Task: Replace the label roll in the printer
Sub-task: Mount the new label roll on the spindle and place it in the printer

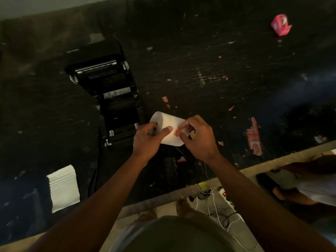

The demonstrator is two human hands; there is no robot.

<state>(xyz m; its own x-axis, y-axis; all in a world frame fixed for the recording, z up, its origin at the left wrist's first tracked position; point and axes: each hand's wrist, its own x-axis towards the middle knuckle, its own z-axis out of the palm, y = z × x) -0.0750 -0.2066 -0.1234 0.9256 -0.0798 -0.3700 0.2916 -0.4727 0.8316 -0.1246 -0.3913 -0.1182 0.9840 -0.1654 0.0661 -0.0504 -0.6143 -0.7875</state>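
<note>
— Fingers of the right hand pinch a small red tab on the roll; the left hand grips the roll's other end, thumb flat on the paper.

— Which way does the roll lie?

— Held in the air between both hands, long axis running from upper left to lower right. Its right end is hidden behind the fingers.

— And beyond it?

— One printer, lid open, just left of the left fingers; its inside is too dark to read. One white stack lies well below left, one pink box far upper right. Red scraps dot the table.
</note>
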